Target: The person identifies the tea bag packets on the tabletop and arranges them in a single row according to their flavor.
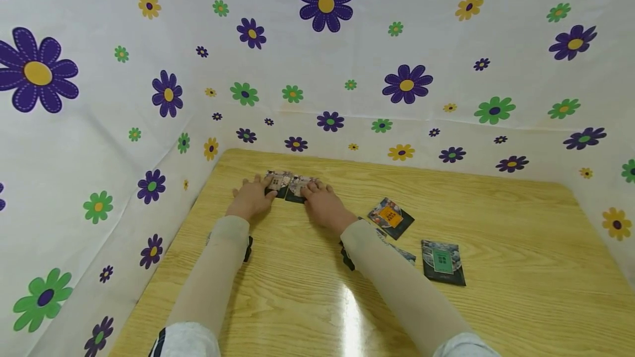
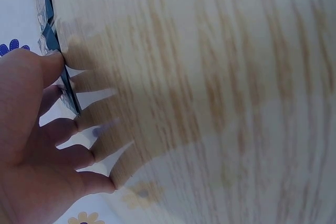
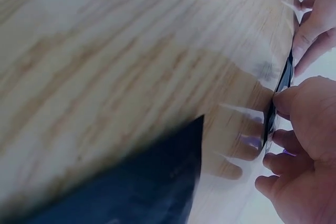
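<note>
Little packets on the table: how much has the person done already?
Seemingly done: two packets lie side by side at the table's far left. In hand: the left hand and right hand touch one each. Left over, perhaps: the orange-labelled packet, the green-labelled packet and packaging partly hidden by the right arm.

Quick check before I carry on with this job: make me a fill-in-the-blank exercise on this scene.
1. Between them, the left hand and right hand touch ____ packets.
2. In the head view, the rightmost packet has a ____ label.
3. The orange-labelled packet lies nearer the ____ hand.
4. The white sheet behind the table is printed with ____.
Missing words: two; green; right; flowers.
</note>
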{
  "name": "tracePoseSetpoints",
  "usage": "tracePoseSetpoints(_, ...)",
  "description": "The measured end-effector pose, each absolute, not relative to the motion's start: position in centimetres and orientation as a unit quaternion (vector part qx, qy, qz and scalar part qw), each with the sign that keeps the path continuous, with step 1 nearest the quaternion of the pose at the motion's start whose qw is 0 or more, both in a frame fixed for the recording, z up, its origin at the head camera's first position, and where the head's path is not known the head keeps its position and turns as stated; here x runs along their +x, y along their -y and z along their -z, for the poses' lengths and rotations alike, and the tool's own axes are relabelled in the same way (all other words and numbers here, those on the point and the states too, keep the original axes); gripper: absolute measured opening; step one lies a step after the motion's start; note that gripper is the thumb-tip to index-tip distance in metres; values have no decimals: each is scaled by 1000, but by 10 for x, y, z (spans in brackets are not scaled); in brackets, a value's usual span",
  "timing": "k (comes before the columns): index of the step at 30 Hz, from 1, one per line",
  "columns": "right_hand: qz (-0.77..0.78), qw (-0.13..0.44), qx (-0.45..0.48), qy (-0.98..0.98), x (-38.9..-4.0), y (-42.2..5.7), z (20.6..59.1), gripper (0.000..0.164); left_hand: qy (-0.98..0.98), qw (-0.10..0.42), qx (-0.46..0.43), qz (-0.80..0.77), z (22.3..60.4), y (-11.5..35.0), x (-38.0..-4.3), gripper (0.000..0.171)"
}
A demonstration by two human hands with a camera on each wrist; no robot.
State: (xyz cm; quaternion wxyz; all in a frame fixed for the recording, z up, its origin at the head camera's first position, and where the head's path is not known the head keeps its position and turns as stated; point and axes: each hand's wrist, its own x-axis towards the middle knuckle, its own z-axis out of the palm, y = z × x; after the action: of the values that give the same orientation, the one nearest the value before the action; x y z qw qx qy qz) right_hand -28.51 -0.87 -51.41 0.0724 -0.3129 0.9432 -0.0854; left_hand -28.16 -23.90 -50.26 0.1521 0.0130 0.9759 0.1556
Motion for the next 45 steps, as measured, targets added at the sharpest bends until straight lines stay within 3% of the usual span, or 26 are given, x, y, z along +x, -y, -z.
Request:
tracePoseSetpoints(21,138,73,-311,-937,-265,-26,500,47,-975,158,12,-155,504,238,-281,65)
tracePoseSetpoints(30,151,83,-318,-932,-242,-60,491,47,-978,148,17,-146,504,237,-282,64)
tracePoseSetpoints(45,159,26,-326,-932,-186,-124,483,45,-979,141,22,-144,508,239,-285,66)
